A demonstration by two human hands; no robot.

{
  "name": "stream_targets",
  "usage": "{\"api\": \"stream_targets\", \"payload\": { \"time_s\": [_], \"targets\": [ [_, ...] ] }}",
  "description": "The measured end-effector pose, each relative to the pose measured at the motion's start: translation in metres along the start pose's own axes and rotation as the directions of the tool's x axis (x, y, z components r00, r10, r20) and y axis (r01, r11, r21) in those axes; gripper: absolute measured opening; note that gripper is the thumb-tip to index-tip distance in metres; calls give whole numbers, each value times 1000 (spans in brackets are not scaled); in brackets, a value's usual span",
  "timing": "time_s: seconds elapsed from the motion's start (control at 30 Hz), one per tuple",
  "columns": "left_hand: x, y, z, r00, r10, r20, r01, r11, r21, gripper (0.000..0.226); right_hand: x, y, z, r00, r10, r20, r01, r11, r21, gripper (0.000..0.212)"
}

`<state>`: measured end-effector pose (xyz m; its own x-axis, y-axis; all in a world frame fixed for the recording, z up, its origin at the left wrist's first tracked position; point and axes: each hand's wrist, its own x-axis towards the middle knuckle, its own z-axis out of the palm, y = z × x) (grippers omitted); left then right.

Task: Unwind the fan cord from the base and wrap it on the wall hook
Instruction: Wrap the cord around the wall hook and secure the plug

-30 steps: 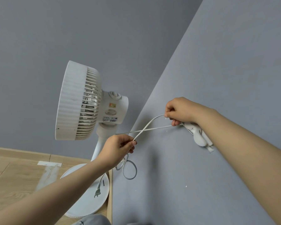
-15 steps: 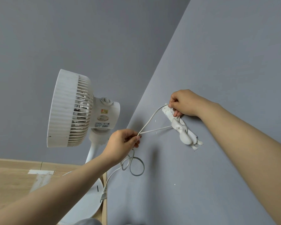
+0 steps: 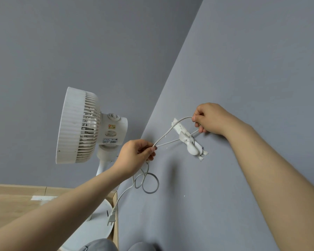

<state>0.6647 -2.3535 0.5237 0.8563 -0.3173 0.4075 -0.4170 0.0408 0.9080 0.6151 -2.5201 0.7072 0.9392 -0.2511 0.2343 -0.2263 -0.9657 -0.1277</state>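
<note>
No text is legible. The fan motor housing (image 3: 122, 129) carries two labels: a red-and-yellow sticker (image 3: 112, 126) and, lower down, a white label (image 3: 109, 140) with rows of small print. The characters on both are too small to read.

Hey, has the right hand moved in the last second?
Yes. Against the hook, the right hand shifted right: it covered the hook's upper end, now it lies beside it.

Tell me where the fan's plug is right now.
In the head view the plug dangles low and left of centre, at the right edge of the fan base, well below the left hand.
</note>
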Motion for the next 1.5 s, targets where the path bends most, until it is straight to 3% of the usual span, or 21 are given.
{"api": "stream_targets", "payload": {
  "time_s": [0.37, 0.63, 0.83, 1.23, 1.37, 1.5],
  "targets": [
    [-11, 6, 4, 1000, -7, 24, 6, 999, 36, 12, -59, 8, 9, 993, 49, -105, -39, 995, 87, 25],
    [-18, -8, 3, 999, -36, 34, 33, 997, 65, 11, -95, 14, 36, 988, 59, -143, -39, 989, 143, 9],
    [-20, -16, 5, 997, -42, 69, 35, 994, 100, 10, -109, 18, 60, 982, 54, -180, -50, 998, 27, 15],
    [-25, -41, 6, 986, -129, 110, 116, 987, 115, 9, -116, 20, 102, 986, 75, -148, -72, 997, 21, 31],
    [-26, -48, 4, 975, -147, 166, 130, 986, 107, 8, -115, 20, 115, 985, 72, -154, -66, 997, 46, 36],
    [-27, -45, 3, 927, -171, 333, 151, 985, 85, 8, -106, 21, 134, 977, 78, -197, -54, 991, 125, 35]
  ]
}}
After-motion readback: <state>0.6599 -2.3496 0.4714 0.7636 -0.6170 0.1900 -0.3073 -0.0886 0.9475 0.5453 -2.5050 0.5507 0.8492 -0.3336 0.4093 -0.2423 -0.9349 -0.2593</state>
